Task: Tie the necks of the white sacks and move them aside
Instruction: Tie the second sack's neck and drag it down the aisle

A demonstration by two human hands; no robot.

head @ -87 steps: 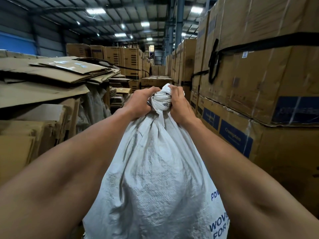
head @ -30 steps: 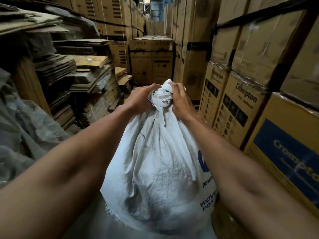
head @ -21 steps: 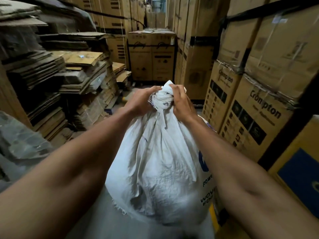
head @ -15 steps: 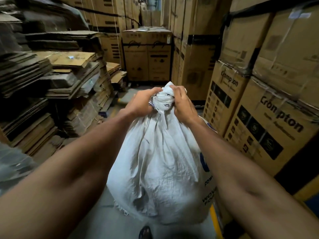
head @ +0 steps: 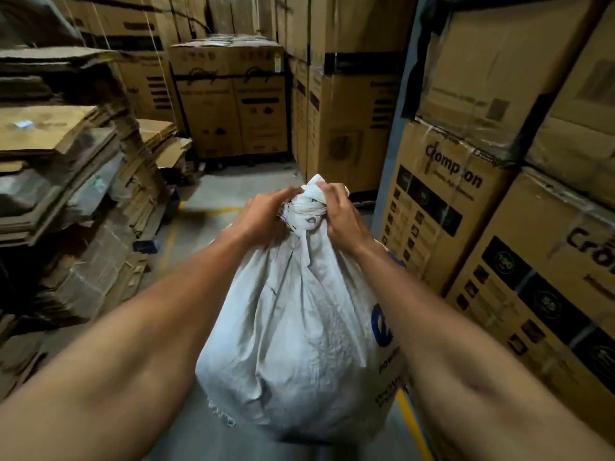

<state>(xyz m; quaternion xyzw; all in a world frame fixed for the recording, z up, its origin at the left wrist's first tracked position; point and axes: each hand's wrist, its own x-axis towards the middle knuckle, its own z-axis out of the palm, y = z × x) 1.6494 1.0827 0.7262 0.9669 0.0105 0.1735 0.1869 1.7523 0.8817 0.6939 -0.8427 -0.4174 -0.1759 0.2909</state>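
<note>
A full white woven sack (head: 299, 344) with blue print on its right side hangs in front of me, its bottom off the grey floor. Its neck (head: 304, 207) is twisted into a knotted bunch. My left hand (head: 263, 217) grips the neck from the left and my right hand (head: 339, 217) grips it from the right. Both arms stretch forward on either side of the sack.
Stacks of flattened cardboard (head: 66, 181) fill the left side. Tall stacked cartons (head: 499, 211) wall the right side, and more cartons (head: 233, 98) close the aisle ahead. A narrow strip of grey floor (head: 213, 194) with yellow lines runs between them.
My view has tilted down from the ceiling and carton tops to the aisle floor. The sack has come lower along the aisle, with both hands holding the neck throughout.
</note>
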